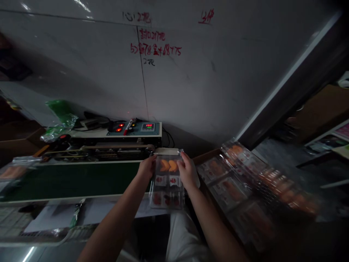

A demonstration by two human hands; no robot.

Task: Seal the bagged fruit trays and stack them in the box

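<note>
A clear plastic package [167,182] is held between my two hands at the right end of the sealing machine. Through it I see orange curved pieces at the top, small white sachets with red print in the middle, and dark red pieces below. My left hand [147,168] grips its upper left edge. On the upper right edge, my right hand [188,171] is closed with the thumb on top. The green conveyor belt [81,180] lies just left of the package. Some fingers of both hands are hidden.
The control box [133,129] has lit red switches, a display and a marker [129,127] on top. At right, a carton holds similar packages [229,189], with more stacked beside it. Another package [20,169] lies at the belt's left end. Behind stands a grey wall [185,83].
</note>
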